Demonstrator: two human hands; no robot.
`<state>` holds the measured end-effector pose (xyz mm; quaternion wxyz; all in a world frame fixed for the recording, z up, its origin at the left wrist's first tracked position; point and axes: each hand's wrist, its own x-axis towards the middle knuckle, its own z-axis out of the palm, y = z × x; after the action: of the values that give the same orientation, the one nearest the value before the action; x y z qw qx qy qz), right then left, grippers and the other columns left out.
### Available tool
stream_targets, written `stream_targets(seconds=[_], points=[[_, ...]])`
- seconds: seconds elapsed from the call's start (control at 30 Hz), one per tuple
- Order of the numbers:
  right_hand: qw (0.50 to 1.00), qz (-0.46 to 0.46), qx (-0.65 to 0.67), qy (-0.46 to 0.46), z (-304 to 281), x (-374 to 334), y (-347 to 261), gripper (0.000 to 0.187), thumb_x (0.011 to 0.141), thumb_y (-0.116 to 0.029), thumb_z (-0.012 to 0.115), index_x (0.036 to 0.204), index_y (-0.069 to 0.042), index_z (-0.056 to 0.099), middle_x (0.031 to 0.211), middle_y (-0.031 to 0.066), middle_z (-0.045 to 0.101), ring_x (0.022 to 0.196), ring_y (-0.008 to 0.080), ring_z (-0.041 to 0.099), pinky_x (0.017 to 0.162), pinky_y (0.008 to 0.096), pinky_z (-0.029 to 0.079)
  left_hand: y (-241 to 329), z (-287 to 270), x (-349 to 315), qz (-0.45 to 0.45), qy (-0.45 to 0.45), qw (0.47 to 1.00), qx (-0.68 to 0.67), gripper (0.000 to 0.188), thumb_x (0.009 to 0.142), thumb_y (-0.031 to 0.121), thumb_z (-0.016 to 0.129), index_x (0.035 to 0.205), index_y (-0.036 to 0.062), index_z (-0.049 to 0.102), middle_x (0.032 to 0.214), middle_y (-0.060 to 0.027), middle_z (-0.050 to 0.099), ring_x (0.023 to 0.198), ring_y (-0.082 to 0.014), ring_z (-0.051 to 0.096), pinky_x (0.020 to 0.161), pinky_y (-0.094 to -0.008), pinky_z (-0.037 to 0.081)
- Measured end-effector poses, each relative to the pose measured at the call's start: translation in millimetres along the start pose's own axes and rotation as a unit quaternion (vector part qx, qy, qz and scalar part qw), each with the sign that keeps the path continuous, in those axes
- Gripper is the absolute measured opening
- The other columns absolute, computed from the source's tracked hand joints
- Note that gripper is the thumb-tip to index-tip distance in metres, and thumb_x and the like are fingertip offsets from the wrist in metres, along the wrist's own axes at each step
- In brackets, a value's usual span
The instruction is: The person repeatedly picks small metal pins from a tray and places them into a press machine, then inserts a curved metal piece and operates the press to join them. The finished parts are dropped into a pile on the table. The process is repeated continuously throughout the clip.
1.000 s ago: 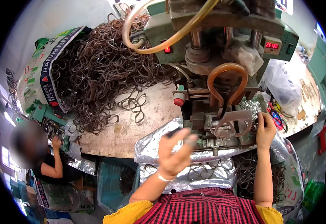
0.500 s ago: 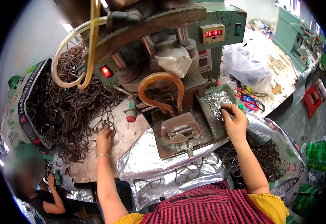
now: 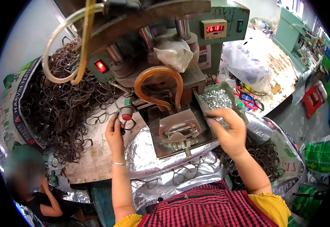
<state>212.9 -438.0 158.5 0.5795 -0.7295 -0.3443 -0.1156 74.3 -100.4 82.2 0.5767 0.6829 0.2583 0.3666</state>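
My left hand [image 3: 114, 137] is closed on a dark eyeglass frame [image 3: 131, 124], just below a red push button [image 3: 126, 114]. My right hand [image 3: 231, 130] has its fingers pinched together at the right side of the press fixture [image 3: 179, 130]. Whatever lies between those fingertips is too small to make out. Right behind that hand sits a tray of small shiny metal bits [image 3: 217, 99]. An orange hose [image 3: 159, 72] loops above the fixture.
A large heap of dark eyeglass frames [image 3: 59, 102] spills from an open sack [image 3: 28, 102] at left. More frames lie on silver foil [image 3: 165, 172] before me and in a sack at right. The green press [image 3: 225, 19] stands ahead. Another person [image 3: 40, 189] sits at lower left.
My left hand has moved right from the heap's edge, carrying an eyeglass frame. My right hand has left the metal bits and come nearer the fixture. The view has shifted slightly.
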Motion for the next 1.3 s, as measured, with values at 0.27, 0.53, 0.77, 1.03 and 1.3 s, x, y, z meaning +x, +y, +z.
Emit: stream_targets(seconds=[0.27,0.53,0.77,1.03,1.3], points=[[0.940,0.173,0.294,0.007,61.0,8.1,3.1,0.040,0.082,0.002,0.067,0.120,0.006,0.056,0.102,0.0094,0.067,0.092,0.0139,0.064,0.085,0.0264,0.049,34.8,35.3,-66.5,0.164,0.132,0.978,-0.008,0.027,0.094,0.000,0.059,0.120,-0.0027,0.063,0.082,-0.0053,0.067,0.068,-0.0070,0.057,0.058,-0.0206,0.045],[0.894,0.229,0.385,-0.019,65.3,17.1,-23.6,0.048,0.084,0.003,0.064,0.130,0.006,0.048,0.112,0.0092,0.064,0.098,0.0117,0.061,0.092,0.0274,0.046,129.6,76.0,-36.4,0.453,0.098,0.885,0.048,0.029,0.096,-0.001,0.052,0.125,-0.0071,0.057,0.090,-0.0164,0.068,0.072,-0.0169,0.060,0.072,-0.0292,0.051],[0.953,0.157,0.227,-0.127,18.7,7.9,-9.1,0.036,0.086,-0.007,0.061,0.122,-0.001,0.060,0.128,0.0130,0.058,0.116,0.0258,0.058,0.100,0.0360,0.044,106.9,76.2,-77.9,0.492,-0.071,0.836,0.231,0.018,0.083,-0.007,0.058,0.097,-0.0020,0.068,0.086,-0.0161,0.069,0.071,-0.0221,0.065,0.064,-0.0315,0.053],[0.929,-0.002,-0.370,0.034,1.0,-5.5,105.7,0.018,0.073,-0.014,0.075,0.088,-0.007,0.067,0.113,0.0143,0.063,0.121,0.0360,0.052,0.084,0.0471,0.049,102.3,104.1,-72.3,0.579,-0.116,0.779,0.211,0.032,0.071,-0.011,0.065,0.099,0.0033,0.070,0.083,-0.0132,0.068,0.063,-0.0233,0.060,0.053,-0.0306,0.047],[0.942,0.047,-0.317,0.095,1.8,1.5,104.0,0.007,0.077,-0.015,0.072,0.080,-0.008,0.070,0.090,0.0048,0.067,0.092,0.0280,0.062,0.078,0.0434,0.048,97.2,106.6,-71.1,0.598,-0.130,0.766,0.195,0.022,0.075,-0.011,0.063,0.091,0.0042,0.064,0.087,-0.0130,0.070,0.063,-0.0222,0.060,0.051,-0.0291,0.045]])
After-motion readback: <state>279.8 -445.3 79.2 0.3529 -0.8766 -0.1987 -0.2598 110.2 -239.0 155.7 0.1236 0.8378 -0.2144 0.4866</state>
